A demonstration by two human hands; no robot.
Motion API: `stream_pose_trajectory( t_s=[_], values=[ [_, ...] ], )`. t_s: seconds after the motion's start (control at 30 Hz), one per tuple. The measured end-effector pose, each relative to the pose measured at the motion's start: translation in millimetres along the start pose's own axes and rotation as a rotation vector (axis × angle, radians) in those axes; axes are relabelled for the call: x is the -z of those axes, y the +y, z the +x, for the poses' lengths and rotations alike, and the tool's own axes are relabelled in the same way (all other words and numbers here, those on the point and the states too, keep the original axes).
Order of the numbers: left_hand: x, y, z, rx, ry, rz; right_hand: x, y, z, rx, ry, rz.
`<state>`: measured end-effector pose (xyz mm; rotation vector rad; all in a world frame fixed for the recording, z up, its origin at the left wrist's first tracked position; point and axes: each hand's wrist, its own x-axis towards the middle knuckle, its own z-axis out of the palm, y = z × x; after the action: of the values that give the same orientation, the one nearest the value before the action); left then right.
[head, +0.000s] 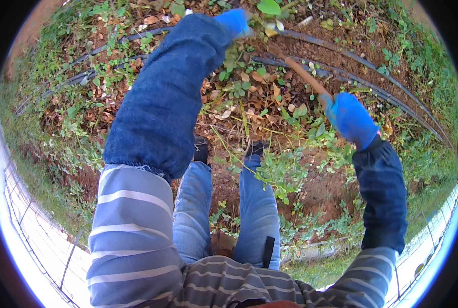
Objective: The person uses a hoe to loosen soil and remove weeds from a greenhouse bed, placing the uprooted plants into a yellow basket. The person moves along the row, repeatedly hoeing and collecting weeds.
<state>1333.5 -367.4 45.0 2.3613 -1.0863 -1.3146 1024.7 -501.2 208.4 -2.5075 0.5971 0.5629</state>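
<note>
My right hand, in a blue work glove, is closed around the wooden handle of a hand tool. The handle slants up and left towards the soil; its head is blurred and cannot be made out. My left hand, gloved in blue, reaches to the top centre, among green leaves and stems. Blur and foliage hide its fingers, so whether it grips a plant is unclear. Dry brown leaves and small green weeds cover the ground between my hands and my feet.
Dark irrigation hoses curve across the bed on both sides. Cut or trailing leafy stems lie by my right leg. Reddish soil shows between weeds. Wire fencing runs along the lower right and lower left edges.
</note>
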Motion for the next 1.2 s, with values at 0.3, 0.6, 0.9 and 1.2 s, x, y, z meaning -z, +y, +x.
stream_pose_trajectory(
  t_s=[0.3, 0.6, 0.9, 1.2],
  values=[
    [82, -48, -72, -0.072, 0.026, 0.256, 57, 57, -82, -0.453, -0.301, 0.231],
    [31, -4, -79, 0.114, -0.177, 0.143, 51, 38, -55, -0.448, -0.452, 0.208],
    [-47, 6, -56, -0.035, -0.110, 0.697, 10, 1, -31, -0.106, -0.202, -0.082],
    [36, -64, -40, 0.115, 0.000, 0.272, 59, 7, -66, -0.354, -0.412, 0.370]
  ],
)
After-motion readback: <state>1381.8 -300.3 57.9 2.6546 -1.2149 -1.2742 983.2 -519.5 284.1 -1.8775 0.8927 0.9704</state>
